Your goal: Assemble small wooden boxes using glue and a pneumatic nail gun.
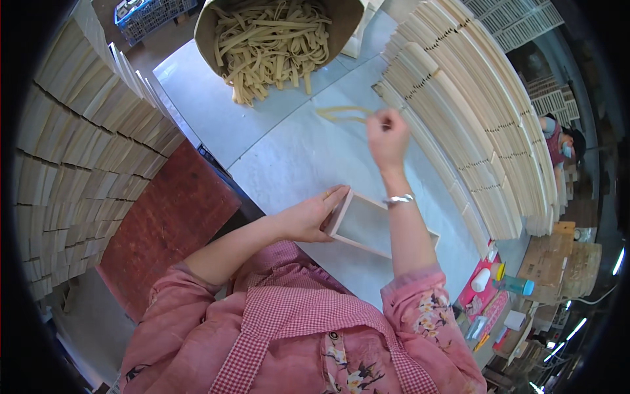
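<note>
My left hand (pixel 312 215) is closed round the near-left end of a pale rectangular wooden frame (pixel 361 246), which rests on the grey tabletop. Part of the frame is hidden behind my right forearm. Raised above and beyond the frame, my right hand (pixel 388 139) is closed on a tan rubber band (pixel 342 110). The band trails off to the left, blurred by motion. Many more flat tan bands (pixel 272 49) spill from the mouth of a tilted brown container (pixel 346 29) at the far side of the table.
Long rows of thin wooden strips (pixel 459 98) line the table's right side. Tall stacks of wooden pieces (pixel 85 131) stand at the left, beside a reddish-brown board (pixel 174 220). Bottles (pixel 518 284) and small items lie at the lower right. Another person (pixel 561 141) is at the far right.
</note>
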The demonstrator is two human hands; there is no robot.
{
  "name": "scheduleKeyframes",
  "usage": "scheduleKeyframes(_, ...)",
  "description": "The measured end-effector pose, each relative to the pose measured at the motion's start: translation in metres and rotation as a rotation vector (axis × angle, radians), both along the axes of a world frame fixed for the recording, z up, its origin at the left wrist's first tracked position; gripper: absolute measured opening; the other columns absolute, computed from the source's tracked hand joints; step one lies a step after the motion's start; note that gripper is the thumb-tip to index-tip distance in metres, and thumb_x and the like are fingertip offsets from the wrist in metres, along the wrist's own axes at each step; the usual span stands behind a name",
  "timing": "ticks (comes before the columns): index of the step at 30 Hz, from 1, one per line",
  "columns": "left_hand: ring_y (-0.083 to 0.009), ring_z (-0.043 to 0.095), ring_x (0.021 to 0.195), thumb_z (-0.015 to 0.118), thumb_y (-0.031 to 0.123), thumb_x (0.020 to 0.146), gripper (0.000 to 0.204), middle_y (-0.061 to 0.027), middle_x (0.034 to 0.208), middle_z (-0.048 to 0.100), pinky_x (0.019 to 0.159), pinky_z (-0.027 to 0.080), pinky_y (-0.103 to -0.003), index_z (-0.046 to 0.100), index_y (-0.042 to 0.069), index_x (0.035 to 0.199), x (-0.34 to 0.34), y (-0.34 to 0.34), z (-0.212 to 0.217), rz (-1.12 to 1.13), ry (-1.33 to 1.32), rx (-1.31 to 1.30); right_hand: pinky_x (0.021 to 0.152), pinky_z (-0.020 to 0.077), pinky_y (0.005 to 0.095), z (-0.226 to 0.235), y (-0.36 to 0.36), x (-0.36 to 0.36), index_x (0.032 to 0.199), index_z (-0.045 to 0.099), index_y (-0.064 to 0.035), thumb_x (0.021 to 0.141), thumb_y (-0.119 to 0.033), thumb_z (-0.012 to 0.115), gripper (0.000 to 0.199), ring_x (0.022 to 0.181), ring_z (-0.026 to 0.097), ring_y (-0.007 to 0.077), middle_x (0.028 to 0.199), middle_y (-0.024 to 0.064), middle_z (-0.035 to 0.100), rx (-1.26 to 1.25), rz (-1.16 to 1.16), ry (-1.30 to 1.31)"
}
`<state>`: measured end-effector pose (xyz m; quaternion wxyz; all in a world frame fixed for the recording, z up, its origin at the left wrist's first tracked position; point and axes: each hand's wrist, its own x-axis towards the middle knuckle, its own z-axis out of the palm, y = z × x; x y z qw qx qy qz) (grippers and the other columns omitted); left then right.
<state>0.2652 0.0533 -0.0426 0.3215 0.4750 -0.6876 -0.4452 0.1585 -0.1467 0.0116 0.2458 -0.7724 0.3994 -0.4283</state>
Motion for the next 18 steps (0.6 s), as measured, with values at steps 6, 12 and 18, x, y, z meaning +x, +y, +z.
scheduleKeyframes(6, -0.0344, 0.063, 0.092, 0.083, 0.005, 0.070, 0.113, -0.0264, 0.152, 0.040, 0.081, 0.054, -0.038, 0.016, 0.002, 0.159, -0.009, 0.009, -0.016, -0.025, -0.030, -0.133, 0.060, 0.0427, 0.0252, 0.032, 0.030, -0.106, 0.073, 0.050, -0.0077, 0.084, -0.001, 0.061, 0.016, 0.062, 0.048, 0.0119, 0.070, 0.0024, 0.059, 0.115, -0.080, -0.415)
scheduleKeyframes(12, -0.0279, 0.062, 0.081, 0.086, 0.000, 0.065, 0.124, -0.0252, 0.139, 0.055, 0.072, 0.055, -0.035, 0.009, 0.004, 0.162, -0.007, 0.011, 0.012, 0.004, 0.023, 0.102, 0.064, 0.0444, 0.0249, 0.010, 0.083, -0.101, 0.081, 0.055, -0.0057, 0.090, -0.008, 0.065, 0.014, 0.064, 0.050, 0.0115, 0.070, 0.0009, 0.056, 0.333, 0.150, 0.216)
scheduleKeyframes(18, -0.0251, 0.062, 0.080, 0.087, -0.002, 0.062, 0.132, -0.0248, 0.135, 0.059, 0.068, 0.054, -0.033, 0.002, 0.008, 0.163, -0.010, 0.013, 0.009, 0.023, 0.026, 0.095, 0.062, 0.0452, 0.0300, 0.013, 0.117, -0.086, 0.082, 0.062, -0.0037, 0.086, -0.013, 0.068, 0.012, 0.061, 0.054, 0.0184, 0.070, 0.0043, 0.062, 0.282, 0.296, 0.413)
